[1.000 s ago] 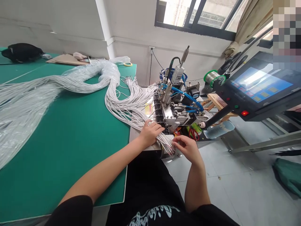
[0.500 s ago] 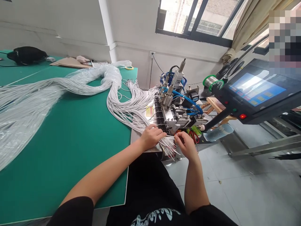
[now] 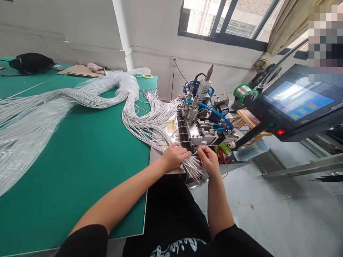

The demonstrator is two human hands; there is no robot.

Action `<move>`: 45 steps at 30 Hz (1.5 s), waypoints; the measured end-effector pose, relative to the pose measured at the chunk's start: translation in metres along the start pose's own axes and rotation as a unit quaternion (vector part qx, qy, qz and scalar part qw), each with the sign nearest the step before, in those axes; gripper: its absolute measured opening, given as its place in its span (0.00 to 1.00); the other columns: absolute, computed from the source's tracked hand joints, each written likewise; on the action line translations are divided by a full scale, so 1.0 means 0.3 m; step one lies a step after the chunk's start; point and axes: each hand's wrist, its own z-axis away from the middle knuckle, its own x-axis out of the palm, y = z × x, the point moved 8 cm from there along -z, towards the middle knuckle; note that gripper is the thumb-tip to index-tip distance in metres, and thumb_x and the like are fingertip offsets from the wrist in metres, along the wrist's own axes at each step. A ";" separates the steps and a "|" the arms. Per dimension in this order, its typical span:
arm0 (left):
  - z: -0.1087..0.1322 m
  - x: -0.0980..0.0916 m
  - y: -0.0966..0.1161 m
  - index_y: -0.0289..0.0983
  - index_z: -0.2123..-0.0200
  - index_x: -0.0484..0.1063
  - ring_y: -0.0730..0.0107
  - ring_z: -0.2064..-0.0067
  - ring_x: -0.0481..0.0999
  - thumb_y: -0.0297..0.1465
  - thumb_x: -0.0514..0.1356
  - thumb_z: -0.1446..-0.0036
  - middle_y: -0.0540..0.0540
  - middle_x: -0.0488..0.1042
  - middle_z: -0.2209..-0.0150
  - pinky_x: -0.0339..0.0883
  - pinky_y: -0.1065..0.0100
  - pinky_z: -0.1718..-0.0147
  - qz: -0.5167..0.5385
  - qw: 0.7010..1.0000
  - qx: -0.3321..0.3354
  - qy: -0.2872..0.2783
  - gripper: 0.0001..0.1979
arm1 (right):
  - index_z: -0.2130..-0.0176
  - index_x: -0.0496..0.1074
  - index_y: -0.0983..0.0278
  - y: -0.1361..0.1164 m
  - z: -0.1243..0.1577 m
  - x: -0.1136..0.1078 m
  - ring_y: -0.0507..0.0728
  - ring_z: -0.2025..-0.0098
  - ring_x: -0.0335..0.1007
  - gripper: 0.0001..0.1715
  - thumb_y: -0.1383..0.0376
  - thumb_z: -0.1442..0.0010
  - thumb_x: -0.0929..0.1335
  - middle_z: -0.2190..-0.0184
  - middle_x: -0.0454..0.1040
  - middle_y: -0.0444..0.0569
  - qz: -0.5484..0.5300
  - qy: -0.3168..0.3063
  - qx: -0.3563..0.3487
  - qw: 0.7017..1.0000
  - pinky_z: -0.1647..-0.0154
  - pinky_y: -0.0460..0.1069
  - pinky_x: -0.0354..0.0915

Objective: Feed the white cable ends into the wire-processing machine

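Note:
My left hand (image 3: 174, 156) lies curled over a bundle of thin white wires (image 3: 139, 121) at the front of a small metal machine (image 3: 202, 125) with blue air hoses. The wires' stripped ends (image 3: 193, 169) fan out below my fingers. My right hand (image 3: 209, 160) is beside them, its fingers pinched on one wire close to the machine's black feed block (image 3: 183, 132). The two hands are almost touching.
The wire bundle runs back across a green table (image 3: 80, 160) into clear plastic wrap (image 3: 24, 117). A touchscreen panel (image 3: 297, 100) on an arm stands at the right, with a solder spool (image 3: 245, 91) behind. Red-handled scissors (image 3: 222, 155) lie under the machine. A grey tiled floor is below.
My right hand has risen from below the wire ends toward the machine and closer to my left hand. The left hand stays on the bundle.

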 end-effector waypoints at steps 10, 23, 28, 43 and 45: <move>-0.016 0.041 -0.017 0.42 0.51 0.69 0.62 0.61 0.71 0.24 0.56 0.46 0.47 0.73 0.66 0.55 0.58 0.56 -0.023 0.994 -0.077 -0.076 0.18 | 0.74 0.70 0.64 0.093 -0.039 -0.032 0.52 0.74 0.58 0.16 0.55 0.44 0.67 0.78 0.66 0.43 0.122 0.013 0.039 0.992 0.72 0.47 0.55; -0.019 0.065 -0.028 0.44 0.46 0.67 0.61 0.58 0.70 0.24 0.55 0.44 0.46 0.74 0.62 0.54 0.57 0.54 -0.014 0.985 -0.090 -0.145 0.22 | 0.74 0.63 0.62 0.143 -0.059 0.006 0.51 0.75 0.52 0.16 0.54 0.43 0.66 0.78 0.59 0.40 0.025 -0.011 0.042 0.999 0.73 0.46 0.52; -0.027 0.075 -0.025 0.49 0.43 0.65 0.61 0.59 0.70 0.24 0.54 0.41 0.47 0.74 0.62 0.53 0.55 0.53 -0.024 0.985 -0.084 -0.151 0.24 | 0.77 0.61 0.62 0.211 -0.058 0.028 0.49 0.78 0.49 0.18 0.53 0.48 0.68 0.81 0.57 0.39 -0.107 -0.012 0.129 0.986 0.76 0.45 0.50; 0.001 0.058 -0.040 0.40 0.48 0.71 0.59 0.54 0.69 0.26 0.59 0.50 0.44 0.74 0.56 0.57 0.57 0.53 0.013 0.991 -0.098 -0.093 0.23 | 0.75 0.66 0.64 0.225 -0.011 0.007 0.49 0.78 0.55 0.22 0.49 0.50 0.71 0.81 0.63 0.40 -0.119 0.031 0.163 0.979 0.77 0.45 0.53; 0.008 0.046 -0.042 0.38 0.52 0.74 0.58 0.54 0.69 0.26 0.58 0.50 0.43 0.75 0.57 0.57 0.56 0.52 0.010 0.993 -0.099 -0.067 0.20 | 0.75 0.66 0.64 0.208 -0.004 -0.020 0.49 0.78 0.54 0.23 0.48 0.50 0.71 0.81 0.62 0.39 -0.085 0.045 0.140 0.985 0.77 0.45 0.53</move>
